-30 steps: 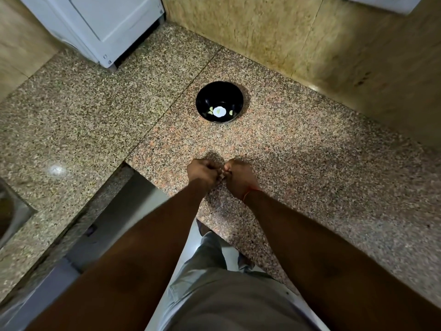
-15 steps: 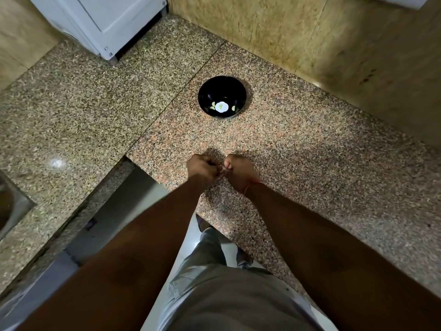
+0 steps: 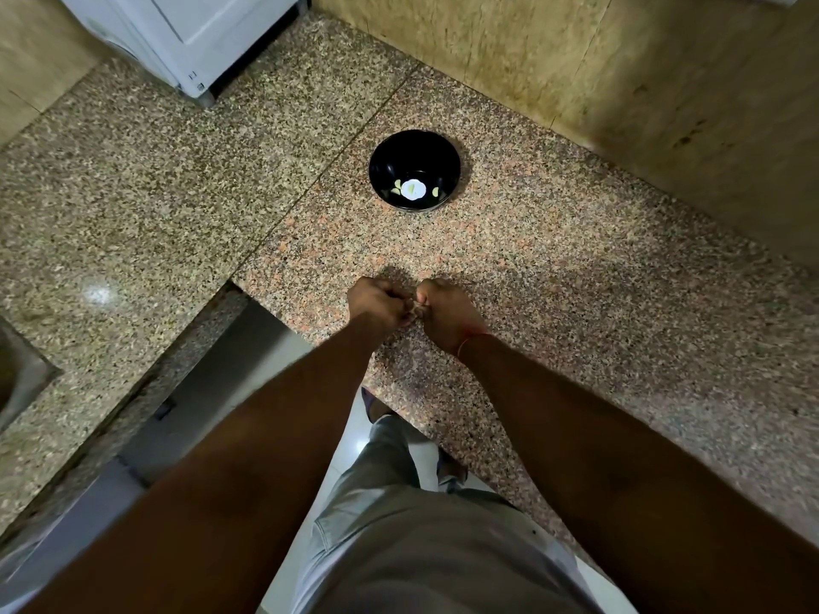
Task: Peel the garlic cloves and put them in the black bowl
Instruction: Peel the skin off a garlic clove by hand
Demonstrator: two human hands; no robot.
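A black bowl [image 3: 414,146] stands on the granite counter [image 3: 576,281], well beyond my hands. Inside it lie a few pale peeled garlic cloves [image 3: 395,186] around a bright white spot at the bottom. My left hand [image 3: 376,302] and my right hand [image 3: 445,308] are curled knuckle to knuckle just above the counter's near part. Between their fingertips they pinch a small garlic clove [image 3: 418,307], of which only a pale sliver shows. A red thread circles my right wrist.
A white appliance [image 3: 190,33] stands at the back left corner. Yellowish wall tiles [image 3: 598,59] rise behind the counter. A metal sink edge [image 3: 22,374] shows at far left. The counter has an inner corner [image 3: 230,283] left of my hands, with floor and my grey trousers below.
Both hands stay together on the clove with only small finger motion. The camera has tilted slightly, so the bowl sits a little higher in view.
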